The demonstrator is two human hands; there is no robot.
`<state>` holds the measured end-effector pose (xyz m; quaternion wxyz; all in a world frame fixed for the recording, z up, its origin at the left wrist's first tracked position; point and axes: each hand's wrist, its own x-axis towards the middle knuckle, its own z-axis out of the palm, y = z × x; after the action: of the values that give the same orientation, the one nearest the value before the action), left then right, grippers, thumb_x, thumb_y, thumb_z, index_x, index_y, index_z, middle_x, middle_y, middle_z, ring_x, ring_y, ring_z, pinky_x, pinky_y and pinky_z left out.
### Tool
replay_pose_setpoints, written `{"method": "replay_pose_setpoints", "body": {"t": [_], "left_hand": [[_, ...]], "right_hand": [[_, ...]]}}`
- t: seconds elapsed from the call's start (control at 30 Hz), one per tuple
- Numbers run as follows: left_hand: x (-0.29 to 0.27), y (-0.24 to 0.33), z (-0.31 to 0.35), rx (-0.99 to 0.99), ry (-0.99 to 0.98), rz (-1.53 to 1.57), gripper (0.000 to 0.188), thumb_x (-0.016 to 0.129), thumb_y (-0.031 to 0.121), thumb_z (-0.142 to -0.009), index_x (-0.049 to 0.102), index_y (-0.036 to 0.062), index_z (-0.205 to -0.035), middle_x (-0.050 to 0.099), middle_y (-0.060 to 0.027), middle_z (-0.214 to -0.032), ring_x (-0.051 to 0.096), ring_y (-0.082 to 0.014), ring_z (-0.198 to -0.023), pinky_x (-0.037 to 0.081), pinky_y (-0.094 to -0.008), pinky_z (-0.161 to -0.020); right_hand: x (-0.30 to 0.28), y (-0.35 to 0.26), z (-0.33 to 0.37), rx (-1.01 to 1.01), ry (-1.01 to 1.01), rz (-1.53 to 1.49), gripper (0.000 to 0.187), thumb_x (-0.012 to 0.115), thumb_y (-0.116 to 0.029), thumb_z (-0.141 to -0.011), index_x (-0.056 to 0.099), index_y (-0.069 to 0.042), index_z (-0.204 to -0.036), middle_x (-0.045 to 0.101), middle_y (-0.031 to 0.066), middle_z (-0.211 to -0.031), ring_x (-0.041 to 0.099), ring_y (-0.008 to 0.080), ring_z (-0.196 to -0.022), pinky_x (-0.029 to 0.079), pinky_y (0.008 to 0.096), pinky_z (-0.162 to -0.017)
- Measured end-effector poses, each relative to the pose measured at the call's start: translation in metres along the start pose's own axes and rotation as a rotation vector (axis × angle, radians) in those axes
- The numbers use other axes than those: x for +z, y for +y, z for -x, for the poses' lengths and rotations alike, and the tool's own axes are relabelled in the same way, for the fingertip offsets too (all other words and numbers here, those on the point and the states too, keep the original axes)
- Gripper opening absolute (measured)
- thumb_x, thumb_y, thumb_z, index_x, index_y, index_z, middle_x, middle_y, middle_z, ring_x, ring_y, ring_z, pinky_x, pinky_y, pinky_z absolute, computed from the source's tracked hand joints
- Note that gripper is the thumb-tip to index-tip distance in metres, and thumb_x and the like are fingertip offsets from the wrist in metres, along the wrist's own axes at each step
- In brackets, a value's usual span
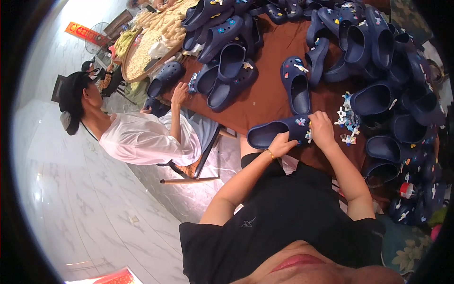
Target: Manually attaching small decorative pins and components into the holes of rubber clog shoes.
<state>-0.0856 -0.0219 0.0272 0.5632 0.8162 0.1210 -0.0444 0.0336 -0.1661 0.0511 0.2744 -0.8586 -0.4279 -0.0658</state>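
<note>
A navy foam clog (265, 136) lies sideways at the near edge of the table, its open heel to the left and its toe to the right. My left hand (283, 145), with a yellow bracelet at the wrist, grips the near side of this clog. At the toe, my right hand (321, 128) has its fingers closed on the clog beside a small white figure charm (309, 136). Just beyond stands a second navy clog (300, 90) with charms on its toe. To the right of my right hand is a pile of small white and blue charms (349, 118).
The table has a brown cover (269, 61). Navy clogs (378, 99) are heaped along its right side, with more clogs (231, 61) at the far left. A co-worker in a white shirt (151, 139) sits to the left, handling clogs. Beyond is a round tray (126, 66) of pale pieces.
</note>
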Motion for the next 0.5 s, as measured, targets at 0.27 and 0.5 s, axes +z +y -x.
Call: {"method": "replay_pose_setpoints", "body": {"t": [0.27,0.5], "left_hand": [[0.016,-0.017,0.002,0.031,0.011,0.099,0.025,0.058,0.021,-0.075,0.054,-0.0034,-0.077,0.06,-0.0166,-0.067,0.06,-0.0257,-0.062,0.047,-0.035,-0.059],[-0.007,-0.024,-0.026,-0.018,0.201,0.006,0.029,0.06,0.025,-0.075,0.054,-0.0028,-0.07,0.059,-0.0167,-0.062,0.06,-0.0244,-0.058,0.045,-0.0351,-0.053]], "right_hand": [[0.001,0.007,0.024,0.092,-0.206,0.007,0.023,0.063,-0.003,-0.066,0.051,-0.003,-0.086,0.05,0.015,-0.088,0.05,0.033,-0.086,0.044,0.0408,-0.072],[0.032,0.036,-0.033,0.181,-0.413,-0.182,0.024,0.06,-0.008,-0.068,0.052,-0.001,-0.09,0.053,0.0224,-0.094,0.052,0.0391,-0.092,0.042,0.0444,-0.079]]}}
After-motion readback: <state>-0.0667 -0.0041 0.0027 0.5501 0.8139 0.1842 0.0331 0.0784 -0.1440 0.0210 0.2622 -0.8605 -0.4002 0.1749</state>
